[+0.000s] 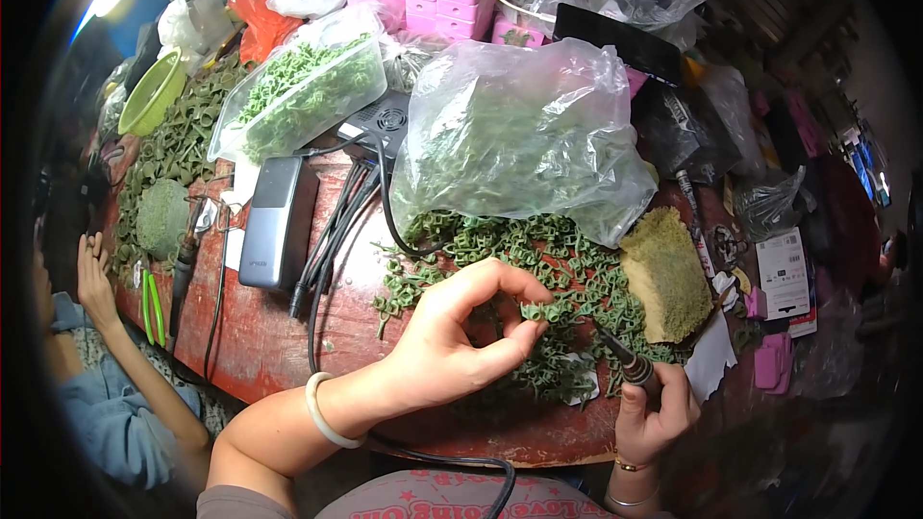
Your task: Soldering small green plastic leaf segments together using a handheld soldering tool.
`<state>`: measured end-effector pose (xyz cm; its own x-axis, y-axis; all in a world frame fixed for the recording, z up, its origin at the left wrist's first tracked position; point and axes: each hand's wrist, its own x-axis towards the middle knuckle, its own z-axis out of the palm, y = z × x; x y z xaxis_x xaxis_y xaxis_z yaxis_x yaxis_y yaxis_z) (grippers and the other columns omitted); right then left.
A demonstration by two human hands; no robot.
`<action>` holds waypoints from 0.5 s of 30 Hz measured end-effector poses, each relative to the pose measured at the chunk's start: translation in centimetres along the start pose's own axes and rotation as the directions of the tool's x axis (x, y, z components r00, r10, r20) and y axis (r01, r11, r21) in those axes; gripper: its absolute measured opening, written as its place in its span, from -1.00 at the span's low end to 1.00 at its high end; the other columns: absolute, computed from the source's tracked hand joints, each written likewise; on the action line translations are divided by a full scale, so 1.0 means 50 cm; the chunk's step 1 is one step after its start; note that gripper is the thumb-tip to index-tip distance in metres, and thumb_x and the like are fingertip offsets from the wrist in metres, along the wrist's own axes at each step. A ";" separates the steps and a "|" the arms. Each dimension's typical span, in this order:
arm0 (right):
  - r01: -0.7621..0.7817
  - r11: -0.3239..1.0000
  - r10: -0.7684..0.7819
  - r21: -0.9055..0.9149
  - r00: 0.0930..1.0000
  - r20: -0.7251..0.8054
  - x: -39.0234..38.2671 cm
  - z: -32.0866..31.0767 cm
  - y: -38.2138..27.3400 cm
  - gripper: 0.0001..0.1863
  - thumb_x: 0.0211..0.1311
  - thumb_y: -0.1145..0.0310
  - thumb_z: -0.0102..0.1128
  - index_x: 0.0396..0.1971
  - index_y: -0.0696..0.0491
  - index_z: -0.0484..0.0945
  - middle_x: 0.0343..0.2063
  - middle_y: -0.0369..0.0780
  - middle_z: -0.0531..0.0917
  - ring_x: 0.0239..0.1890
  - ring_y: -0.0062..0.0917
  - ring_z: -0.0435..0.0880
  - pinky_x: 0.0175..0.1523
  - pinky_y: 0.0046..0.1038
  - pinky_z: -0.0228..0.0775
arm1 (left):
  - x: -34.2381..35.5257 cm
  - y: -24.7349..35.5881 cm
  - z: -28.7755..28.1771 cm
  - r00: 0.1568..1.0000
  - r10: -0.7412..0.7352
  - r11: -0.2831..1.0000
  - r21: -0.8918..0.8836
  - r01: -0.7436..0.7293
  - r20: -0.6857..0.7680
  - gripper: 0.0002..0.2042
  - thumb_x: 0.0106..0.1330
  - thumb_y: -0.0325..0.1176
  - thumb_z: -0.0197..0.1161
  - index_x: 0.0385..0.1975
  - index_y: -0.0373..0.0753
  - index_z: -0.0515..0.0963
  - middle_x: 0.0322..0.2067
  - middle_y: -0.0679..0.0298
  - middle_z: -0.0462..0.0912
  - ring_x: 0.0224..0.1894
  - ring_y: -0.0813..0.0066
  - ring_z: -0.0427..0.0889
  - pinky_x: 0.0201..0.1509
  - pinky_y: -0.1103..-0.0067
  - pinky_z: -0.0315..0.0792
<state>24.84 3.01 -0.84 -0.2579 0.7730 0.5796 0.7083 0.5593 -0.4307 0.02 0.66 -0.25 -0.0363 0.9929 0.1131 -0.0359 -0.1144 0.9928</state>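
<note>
Head view looks down on a red worktable [260, 346] where the left hand [452, 336] pinches a small green plastic piece [540, 311] between thumb and fingertips, holding it just above a loose heap of green plastic pieces [519, 259] near the table's middle. The right hand [654, 413] is wrapped shut around the handle of a soldering-type hot tool [623, 360], its tip pointing up and left toward the pinched piece. The likeliest trouble is the tip meeting the left fingertips [524, 332], since they sit very close to the spot it aims at; a small slip of either hand would do it. The piece looks light and thin, so too much heat or pressure could deform it or push it out of the pinch into the heap, where it would be hard to pick out. The tool's black cable [385, 202] runs past the left wrist and over the near table edge, so a tug from the forearm might jerk the tip. A large clear bag of green pieces [519, 125] stands just beyond the heap, and a yellow-green sponge block [665, 274] lies to the right, near the tool; a stray tip might scorch either one. Another person's hand [93, 279] rests at the far left edge, well apart.
</note>
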 end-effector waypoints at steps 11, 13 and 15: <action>-0.035 0.999 0.034 0.032 0.998 0.046 0.006 0.002 -0.005 -0.48 0.13 -0.11 0.30 -0.49 0.13 0.47 -0.71 -0.26 0.39 -0.72 -0.42 0.38 -0.59 -0.42 0.18 | 0.003 0.010 0.002 0.977 0.214 0.935 0.291 -0.202 -0.011 -0.78 0.12 -0.58 0.33 -0.21 -0.31 0.58 -0.40 0.29 0.55 -0.46 0.63 0.49 -0.43 0.70 0.38; -0.050 0.998 0.047 0.036 0.997 0.059 0.003 0.000 -0.007 -0.48 0.13 -0.10 0.31 -0.49 0.13 0.47 -0.70 -0.25 0.40 -0.71 -0.41 0.38 -0.59 -0.42 0.19 | 0.004 0.010 0.003 0.966 0.258 0.909 0.336 -0.245 0.006 -0.77 0.11 -0.57 0.35 -0.21 -0.30 0.60 -0.45 0.30 0.53 -0.49 0.62 0.48 -0.45 0.69 0.38; -0.062 0.997 0.059 0.040 0.996 0.074 0.004 -0.001 -0.010 -0.49 0.12 -0.09 0.31 -0.49 0.12 0.47 -0.70 -0.25 0.40 -0.71 -0.40 0.39 -0.58 -0.42 0.20 | 0.005 0.005 0.007 0.957 0.291 0.908 0.321 -0.270 -0.017 -0.76 0.10 -0.56 0.38 -0.21 -0.28 0.61 -0.50 0.33 0.51 -0.50 0.62 0.46 -0.48 0.69 0.37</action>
<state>24.46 2.85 -0.48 -0.2638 0.8246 0.5004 0.6959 0.5220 -0.4932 0.33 0.86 0.05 -0.0622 0.9160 0.3964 0.2979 -0.3620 0.8833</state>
